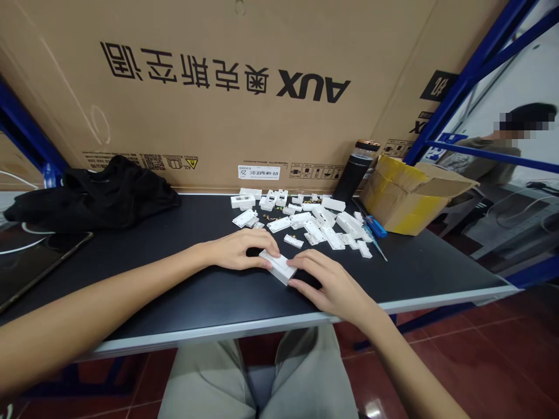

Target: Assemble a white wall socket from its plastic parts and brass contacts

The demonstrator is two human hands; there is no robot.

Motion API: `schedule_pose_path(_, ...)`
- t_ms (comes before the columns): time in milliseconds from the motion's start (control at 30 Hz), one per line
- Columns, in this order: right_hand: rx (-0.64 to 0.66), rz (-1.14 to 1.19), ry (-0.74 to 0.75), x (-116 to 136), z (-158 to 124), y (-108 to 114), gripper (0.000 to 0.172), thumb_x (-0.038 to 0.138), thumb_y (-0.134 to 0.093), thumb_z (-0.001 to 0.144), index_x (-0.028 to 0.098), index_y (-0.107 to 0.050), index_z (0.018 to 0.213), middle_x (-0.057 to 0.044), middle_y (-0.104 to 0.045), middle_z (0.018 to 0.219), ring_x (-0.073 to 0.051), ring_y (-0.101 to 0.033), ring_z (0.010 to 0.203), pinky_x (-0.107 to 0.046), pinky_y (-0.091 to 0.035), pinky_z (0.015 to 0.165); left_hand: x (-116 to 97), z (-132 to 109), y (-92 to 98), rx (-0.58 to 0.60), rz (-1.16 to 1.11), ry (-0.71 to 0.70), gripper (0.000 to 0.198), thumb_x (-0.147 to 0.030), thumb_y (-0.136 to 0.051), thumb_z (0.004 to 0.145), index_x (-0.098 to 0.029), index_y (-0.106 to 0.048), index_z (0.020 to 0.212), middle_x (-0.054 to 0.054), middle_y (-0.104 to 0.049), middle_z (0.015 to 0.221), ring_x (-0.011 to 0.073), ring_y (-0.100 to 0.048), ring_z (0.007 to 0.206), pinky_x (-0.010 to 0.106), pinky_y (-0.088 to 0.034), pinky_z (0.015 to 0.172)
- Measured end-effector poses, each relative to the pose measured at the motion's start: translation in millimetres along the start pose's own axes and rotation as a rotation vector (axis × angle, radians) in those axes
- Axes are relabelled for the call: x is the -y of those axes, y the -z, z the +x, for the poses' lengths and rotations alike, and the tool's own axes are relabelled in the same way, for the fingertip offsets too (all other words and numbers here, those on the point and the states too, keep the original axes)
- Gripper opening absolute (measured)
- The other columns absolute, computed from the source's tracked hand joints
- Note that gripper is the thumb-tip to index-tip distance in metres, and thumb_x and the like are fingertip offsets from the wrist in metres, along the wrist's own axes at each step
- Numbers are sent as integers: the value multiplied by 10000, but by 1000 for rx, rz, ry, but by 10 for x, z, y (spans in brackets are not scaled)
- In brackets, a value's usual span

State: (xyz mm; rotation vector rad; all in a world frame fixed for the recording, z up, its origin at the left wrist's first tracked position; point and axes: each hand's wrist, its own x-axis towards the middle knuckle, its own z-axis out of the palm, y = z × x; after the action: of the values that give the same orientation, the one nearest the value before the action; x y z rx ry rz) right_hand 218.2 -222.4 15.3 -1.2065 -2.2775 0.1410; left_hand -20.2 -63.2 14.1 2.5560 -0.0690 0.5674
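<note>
Both hands are clamped on a white rectangular plastic piece (279, 266) that lies flat near the front edge of the black matte counter (174, 291), about midway along it. The left hand (238, 250) curls over its far left end with fingertips pressing down. The right hand (334, 288) pinches its near right end between thumb and forefinger.

By the look of it, the step in hand is squaring up or pressing together this one smooth, hard-edged block. Any further handling calls for an even grip at both ends, since glossy plastic can slip on the counter.

Toward the back edge lies a scatter of small white moulded plastic parts (323, 224), with a blue-handled screwdriver (375, 228) just beside them. An open cardboard box with yellow tape (406, 198) sits at the back right corner, and crumpled black cloth (100, 195) at the back left
</note>
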Motion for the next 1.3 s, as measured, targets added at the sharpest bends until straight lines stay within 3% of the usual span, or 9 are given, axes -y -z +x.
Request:
schedule_pose_path(167, -10, -35, -82, 33, 5, 14, 245, 369, -648, 985, 198, -589, 1151, -93, -694, 1081, -247, -673, 982, -407, -562, 839, -16, 44, 15, -20, -13, 79, 376, -398, -795, 882, -190, -679, 1173, 81, -749, 1101, 192, -703, 965, 285, -514, 888)
schedule_pose_path(333, 5, -77, -113, 33, -4, 13, 252, 376, -620, 992, 189, -587, 1157, -100, -698, 1112, -256, -671, 1015, -425, -562, 878, -38, -147, 216, 40, 68, 230, 396, -509, -823, 806, -185, -642, 943, 24, -734, 921, 158, -667, 806, 245, -480, 740)
schedule_pose_path(433, 19, -96, -95, 20, -10, 8, 238, 377, -594, 1005, 193, -586, 1155, -99, -699, 1119, -259, -663, 1033, -432, -562, 890, -35, -467, 451, 38, 227, 426, 426, -571, -772, 794, -198, -586, 882, -1, -694, 845, 153, -632, 734, 250, -449, 689)
schedule_pose_path(567, 15, -117, -87, 12, -2, -2, 208, 353, -582, 1006, 204, -591, 1151, -100, -699, 1102, -264, -659, 1026, -443, -567, 877, -12, -851, 746, -8, 551, 941, 475, -618, -708, 756, -238, -518, 967, 6, -693, 889, 204, -666, 786, 275, -466, 709)
schedule_pose_path(700, 16, -129, -75, 28, 3, 1, 180, 329, -584, 1001, 197, -607, 1121, -101, -695, 1082, -265, -652, 1014, -450, -569, 872, 123, -932, 831, -122, 736, 1214, 461, -622, -519, 875, -228, -524, 1112, 130, -713, 1092, 349, -699, 957, 390, -497, 777)
schedule_pose_path(800, 20, -137, -77, 43, -1, 8, 178, 318, -588, 997, 189, -614, 1116, -98, -689, 1070, -264, -649, 1006, -447, -566, 867, 240, -882, 768, -245, 807, 1354, 601, -664, -370, 937, -168, -483, 1256, 231, -655, 1238, 440, -679, 1067, 481, -522, 833)
schedule_pose_path(1000, 14, -145, -78, 51, -11, 2, 178, 307, -580, 1000, 169, -617, 1107, -96, -687, 1058, -263, -642, 986, -446, -558, 853, 206, -907, 635, -340, 863, 1404, 703, -659, -302, 963, -117, -417, 1395, 275, -522, 1366, 454, -646, 1156, 519, -545, 898)
schedule_pose_path(1200, 1, -157, -75, 47, -8, -6, 143, 295, -587, 996, 186, -619, 1083, -89, -687, 1035, -257, -636, 964, -435, -553, 838, 183, -946, 672, -271, 822, 1416, 632, -621, -361, 954, -233, -457, 1444, 226, -525, 1380, 464, -671, 1089, 573, -545, 882)
schedule_pose_path(1300, 6, -163, -75, 47, -7, -8, 129, 291, -578, 1000, 190, -619, 1071, -85, -683, 1030, -251, -631, 954, -428, -550, 830, 239, -958, 712, -234, 782, 1420, 579, -600, -369, 952, -264, -550, 1387, 199, -526, 1434, 471, -651, 1140, 585, -536, 909)
